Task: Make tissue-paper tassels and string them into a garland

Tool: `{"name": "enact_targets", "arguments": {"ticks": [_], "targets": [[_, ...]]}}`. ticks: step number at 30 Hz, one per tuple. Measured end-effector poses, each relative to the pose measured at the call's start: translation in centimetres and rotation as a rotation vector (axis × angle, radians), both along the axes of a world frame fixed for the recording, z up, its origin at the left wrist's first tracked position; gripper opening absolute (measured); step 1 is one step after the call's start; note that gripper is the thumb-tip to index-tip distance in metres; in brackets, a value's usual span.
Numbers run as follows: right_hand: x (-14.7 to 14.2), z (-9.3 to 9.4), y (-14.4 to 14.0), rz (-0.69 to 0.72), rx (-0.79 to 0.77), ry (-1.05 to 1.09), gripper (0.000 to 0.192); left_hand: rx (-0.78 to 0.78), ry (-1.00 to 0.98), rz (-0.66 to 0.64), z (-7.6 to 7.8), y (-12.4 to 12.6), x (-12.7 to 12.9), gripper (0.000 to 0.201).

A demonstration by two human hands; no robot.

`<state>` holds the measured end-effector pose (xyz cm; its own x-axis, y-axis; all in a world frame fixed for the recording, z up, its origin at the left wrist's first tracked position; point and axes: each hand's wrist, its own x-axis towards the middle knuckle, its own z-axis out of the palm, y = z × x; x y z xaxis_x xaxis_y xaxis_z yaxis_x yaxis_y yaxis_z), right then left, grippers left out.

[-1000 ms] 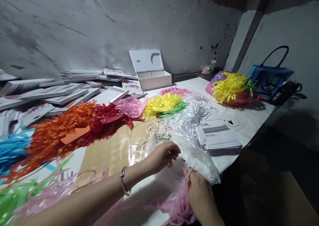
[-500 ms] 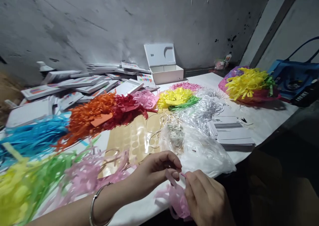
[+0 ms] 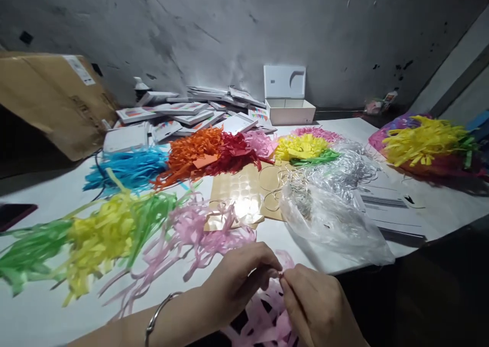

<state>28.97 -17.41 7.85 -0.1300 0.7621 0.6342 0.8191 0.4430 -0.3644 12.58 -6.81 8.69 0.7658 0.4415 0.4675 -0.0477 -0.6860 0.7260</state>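
Note:
My left hand (image 3: 239,281) and my right hand (image 3: 319,309) meet at the table's near edge, fingertips pinched together on a pink paper tassel (image 3: 263,321) that hangs below them. A metal bangle sits on my left wrist. Just beyond my hands lies a pile of pink paper fringe (image 3: 191,235) and a clear plastic bag (image 3: 332,224) of thin strands.
On the white table (image 3: 38,311) lie fringe piles: green and yellow (image 3: 95,235), blue (image 3: 126,168), orange and red (image 3: 206,153), yellow (image 3: 301,145). A tan sticker sheet (image 3: 237,191), stacked cards (image 3: 393,209), flat packets (image 3: 179,112), an open white box (image 3: 290,107), a cardboard box (image 3: 57,97).
The view has swung left, showing more of the table's left side and the cardboard box. My hands stay together on the pink tassel, which now hangs lower at the table's edge.

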Motion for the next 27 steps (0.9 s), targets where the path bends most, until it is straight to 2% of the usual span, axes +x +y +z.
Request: {"name": "enact_targets", "arguments": {"ticks": [2, 5, 8, 12, 16, 18, 23, 27], "targets": [[-0.7, 0.0, 0.0, 0.036, -0.014, -0.016, 0.024, -0.024, -0.009, 0.027, -0.5, -0.3, -0.8, 0.017], [-1.6, 0.0, 0.0, 0.106, -0.123, 0.050, 0.024, 0.011, -0.041, 0.052, -1.0, -0.7, -1.9, 0.015], [-2.3, 0.0, 0.0, 0.125, -0.260, 0.160, 0.025, 0.055, -0.085, 0.036, -1.0, -1.0, -2.8, 0.014], [-3.0, 0.2, 0.1, 0.141, -0.301, 0.146, 0.025, 0.038, -0.105, 0.046, -1.0, -1.3, -4.0, 0.015], [-3.7, 0.4, 0.2, 0.200, -0.425, 0.219, 0.025, 0.001, -0.069, 0.070, -1.2, -1.7, -5.1, 0.018], [-4.1, 0.1, 0.3, 0.208, -0.416, 0.247, 0.025, -0.021, -0.055, 0.072, -1.3, -1.7, -5.5, 0.019], [-5.2, -1.4, 0.5, 0.159, -0.187, 0.120, 0.021, -0.062, -0.056, 0.056, -1.4, -1.4, -6.3, 0.021], [-5.3, -1.5, 0.3, 0.162, -0.319, 0.210, 0.014, -0.041, -0.078, 0.073, -1.7, -1.2, -6.6, 0.021]]}}
